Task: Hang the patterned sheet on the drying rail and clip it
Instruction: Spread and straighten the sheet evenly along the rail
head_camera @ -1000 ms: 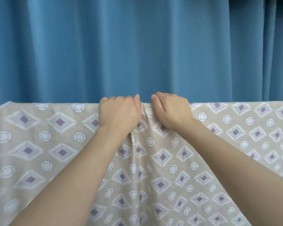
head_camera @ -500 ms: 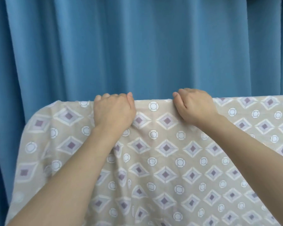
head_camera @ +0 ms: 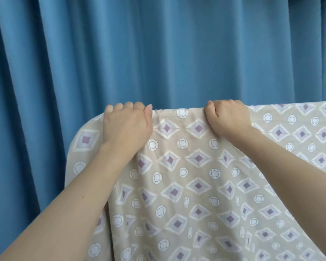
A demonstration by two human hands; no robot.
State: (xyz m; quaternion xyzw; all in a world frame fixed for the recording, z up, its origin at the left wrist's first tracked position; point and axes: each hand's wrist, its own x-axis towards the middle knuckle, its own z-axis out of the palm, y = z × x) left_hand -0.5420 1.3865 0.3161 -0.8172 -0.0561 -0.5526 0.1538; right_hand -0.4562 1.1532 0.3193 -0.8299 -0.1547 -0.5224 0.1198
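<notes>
The patterned sheet [head_camera: 199, 176], beige with purple diamonds and white rings, hangs over a straight top edge and falls toward me. Its left corner rounds off and drops. My left hand [head_camera: 127, 125] grips the top fold near that corner, fingers curled over the far side. My right hand [head_camera: 227, 116] grips the same fold a little to the right, thumb pinching the cloth. The stretch of fabric between my hands is slightly bunched. The drying rail is hidden under the sheet. No clip is in view.
A blue pleated curtain [head_camera: 158, 53] fills the whole background close behind the sheet. To the left of the sheet's corner only the curtain shows.
My hands have spread apart along the top edge. The view has shifted left, so the sheet's left corner has come into sight and sits further right.
</notes>
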